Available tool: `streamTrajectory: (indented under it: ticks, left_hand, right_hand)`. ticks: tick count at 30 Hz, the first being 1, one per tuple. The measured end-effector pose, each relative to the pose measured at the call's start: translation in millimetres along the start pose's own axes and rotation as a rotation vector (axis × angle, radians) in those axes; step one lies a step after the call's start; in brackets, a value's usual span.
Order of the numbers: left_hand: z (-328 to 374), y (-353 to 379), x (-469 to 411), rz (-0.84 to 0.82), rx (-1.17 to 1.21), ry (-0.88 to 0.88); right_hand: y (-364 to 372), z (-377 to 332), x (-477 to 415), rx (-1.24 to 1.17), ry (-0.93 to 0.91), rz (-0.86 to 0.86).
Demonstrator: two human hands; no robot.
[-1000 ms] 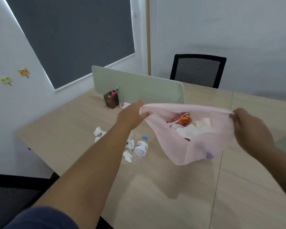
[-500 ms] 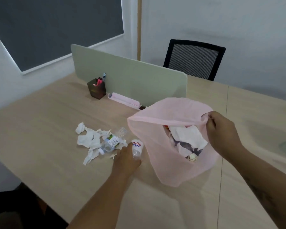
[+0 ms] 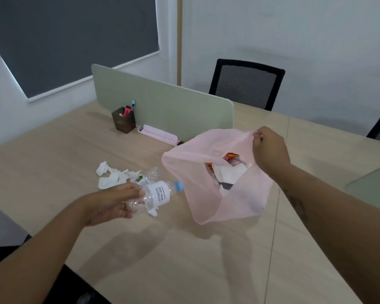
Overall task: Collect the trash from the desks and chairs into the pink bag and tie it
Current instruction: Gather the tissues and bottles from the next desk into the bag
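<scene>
Spreading across the lower frame, the pale wooden desk [image 3: 206, 260] carries a sage-green divider panel [image 3: 162, 106] at upper centre. Right of centre hangs the thin pink plastic bag [image 3: 233, 200], mouth open, with white paper and a red wrapper inside; your right hand [image 3: 270, 150] pinches its upper rim shut between the fingers. Your left hand [image 3: 112, 202], lower left of centre, wraps around a clear crushed plastic bottle with a white label and blue cap [image 3: 156, 194], the cap pointing at the bag's mouth. Just above that lie crumpled white tissues [image 3: 112, 176] and a second clear bottle [image 3: 147, 175] on the desk.
</scene>
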State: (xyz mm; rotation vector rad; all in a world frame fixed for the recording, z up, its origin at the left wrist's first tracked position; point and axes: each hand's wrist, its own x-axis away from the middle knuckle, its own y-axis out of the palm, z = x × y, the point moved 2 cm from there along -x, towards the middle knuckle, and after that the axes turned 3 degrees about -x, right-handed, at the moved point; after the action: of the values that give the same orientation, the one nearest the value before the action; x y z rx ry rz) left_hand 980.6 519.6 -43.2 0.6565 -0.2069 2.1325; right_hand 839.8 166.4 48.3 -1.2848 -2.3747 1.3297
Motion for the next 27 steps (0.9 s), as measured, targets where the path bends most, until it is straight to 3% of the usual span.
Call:
streamTrajectory:
  ticks: [5,8,10,14,19,22,27]
  left_hand:
    - [20.0,80.7,-24.7,-0.092,0.167,0.168]
    - [36.0,111.9,-61.9,0.1,0.234,0.232]
    - [38.3,109.2,-76.3,0.32,0.184,0.258]
    - [13.1,67.3,-71.6,0.657,-0.081,0.204]
    - [-31.2,-8.6,-89.9,0.835,-0.609,0.073]
    - [-39.2,-31.0,-118.2,0.838,-0.894,0.06]
    - [-51.7,-39.3,-156.9,0.762,-1.137,0.055]
  right_hand:
    - [-3.7,2.2,17.9,-0.028,-0.016,-0.048]
    - [-7.0,6.9,21.3,-0.044,-0.025,-0.063]
    - [-8.6,7.8,18.6,-0.049,-0.035,-0.058]
    - [-2.0,8.3,13.8,-0.065,-0.037,-0.054]
    - [22.9,0.0,13.1,-0.093,-0.033,-0.064]
    - [38.0,-5.1,6.6,-0.068,-0.018,-0.04]
    - [47.9,-6.4,-6.2,-0.053,0.05,-0.003]
